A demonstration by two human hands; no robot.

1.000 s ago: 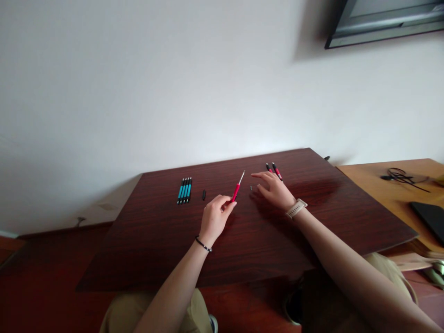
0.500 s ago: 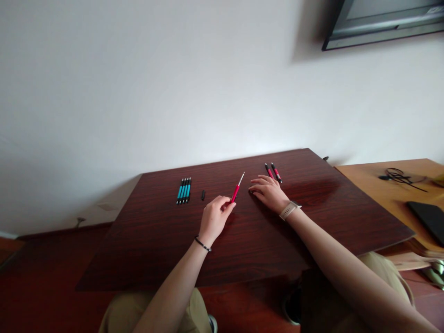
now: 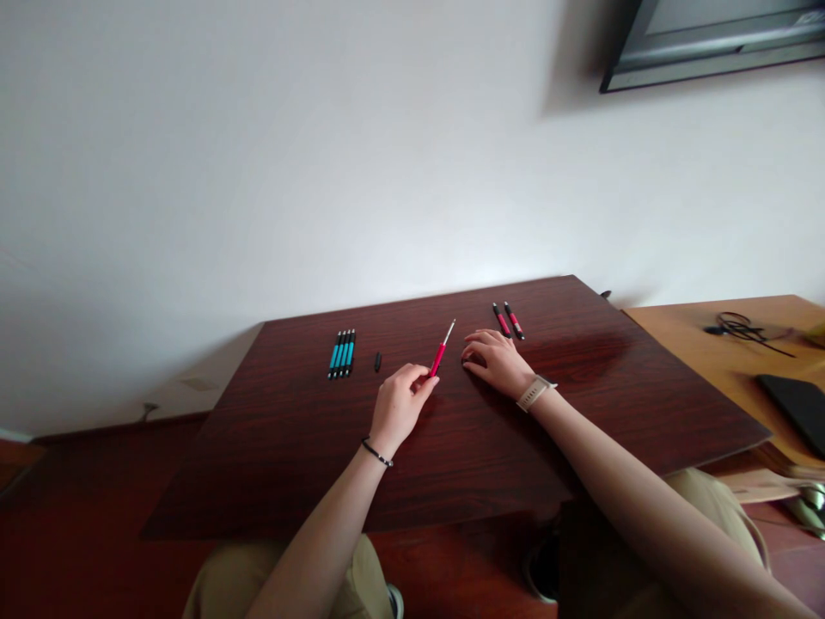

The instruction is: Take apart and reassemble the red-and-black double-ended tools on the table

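My left hand grips the lower end of a red pen, whose silver tip points up and away over the dark wooden table. Just right of the pen, my right hand rests on the table with its fingers curled down. Its fingertips cover the spot where a tiny black part lay, and that part is hidden now. Two more red pens lie side by side just beyond my right hand.
Several blue pens lie in a row at the far left, with a small black cap beside them. A light wooden table at the right carries black cables and a flat black object.
My right hand slid left toward the tiny black part and curled its fingers over it, hiding it. My left hand and its red pen have barely moved.
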